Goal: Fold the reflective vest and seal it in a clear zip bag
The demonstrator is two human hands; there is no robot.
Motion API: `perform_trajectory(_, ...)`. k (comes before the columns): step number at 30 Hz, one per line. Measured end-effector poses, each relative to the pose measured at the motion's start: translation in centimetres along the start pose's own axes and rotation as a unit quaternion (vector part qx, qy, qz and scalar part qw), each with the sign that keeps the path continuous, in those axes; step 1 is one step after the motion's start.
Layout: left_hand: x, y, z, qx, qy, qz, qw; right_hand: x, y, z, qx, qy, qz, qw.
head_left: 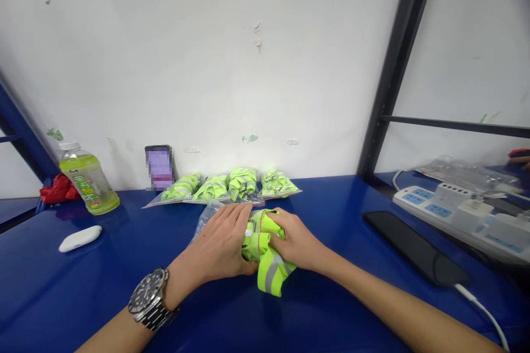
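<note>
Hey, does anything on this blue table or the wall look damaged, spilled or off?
The white wall has chipped patches, including one near the top centre and one at the upper left, breaking its smooth surface. The drink bottle appears to lean, though lens distortion may explain that. I see no spill.

Wears a diver-style analogue wristwatch [148, 292] just behind the bare left hand [221, 242]: round-cased, black in dial and bezel, pale in markings, fitted with a polished, silver-coloured metal link bracelet [155, 314]. Shows a bare right forearm [364, 284] behind the equally bare right hand [296, 240].
</note>
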State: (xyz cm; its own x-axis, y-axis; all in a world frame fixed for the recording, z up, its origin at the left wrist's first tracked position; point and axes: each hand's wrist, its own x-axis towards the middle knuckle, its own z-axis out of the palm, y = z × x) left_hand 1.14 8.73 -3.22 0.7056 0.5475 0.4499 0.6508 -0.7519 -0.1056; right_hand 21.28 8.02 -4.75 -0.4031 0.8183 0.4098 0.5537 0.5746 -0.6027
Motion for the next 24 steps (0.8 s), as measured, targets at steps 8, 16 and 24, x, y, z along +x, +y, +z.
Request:
perform_trajectory(8, 0.5, 0.4, 1.1, -0.027, -0.007, 0.01, 1.0, -0.8, -1.6, 0.6, -0.1, 0.079, -0.037, 0.991)
perform_trajectory(16, 0.7, 0.8, 1.4, -0.005, 0.056, 0.019, 0.998, -1.1, -2.8, 0.8, -0.224, 0.07, 0.013, 0.972)
perform_trajectory(24, 1.1, 1.1, 1.9, 0.004, 0.082, 0.018, 0.996, -0.6, -3.1, -0.5, -0.098, 0.039, 0.029, 0.994)
